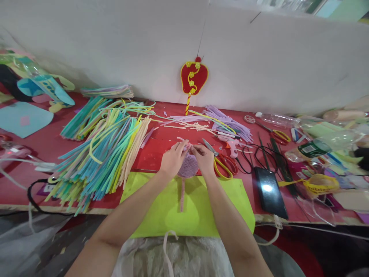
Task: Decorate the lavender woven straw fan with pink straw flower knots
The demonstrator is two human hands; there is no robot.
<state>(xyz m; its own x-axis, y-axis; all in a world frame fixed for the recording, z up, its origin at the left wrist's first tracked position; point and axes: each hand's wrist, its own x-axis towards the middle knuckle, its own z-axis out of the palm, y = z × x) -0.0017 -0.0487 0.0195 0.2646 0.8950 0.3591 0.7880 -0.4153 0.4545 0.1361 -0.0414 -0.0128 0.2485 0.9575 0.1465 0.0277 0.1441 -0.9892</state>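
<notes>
Both my hands meet over a lilac fan-shaped piece [188, 166] made of wound pipe cleaners, with a lilac stem hanging down from it. My left hand [173, 159] pinches its upper left edge, fingers closed. On the upper right edge my right hand [204, 157] grips the same piece, fingers closed too. The piece lies above a lime green foam sheet [230, 200] on the red table [150, 154]. A loose end of lilac pipe cleaner sticks up between my fingertips.
A big heap of pastel pipe cleaners [100, 154] lies to the left. Yellow-handled scissors [221, 163], a pink glue gun [232, 146], a black phone [269, 192] and cables sit to the right. A finished red fan ornament [193, 79] hangs on the white wall.
</notes>
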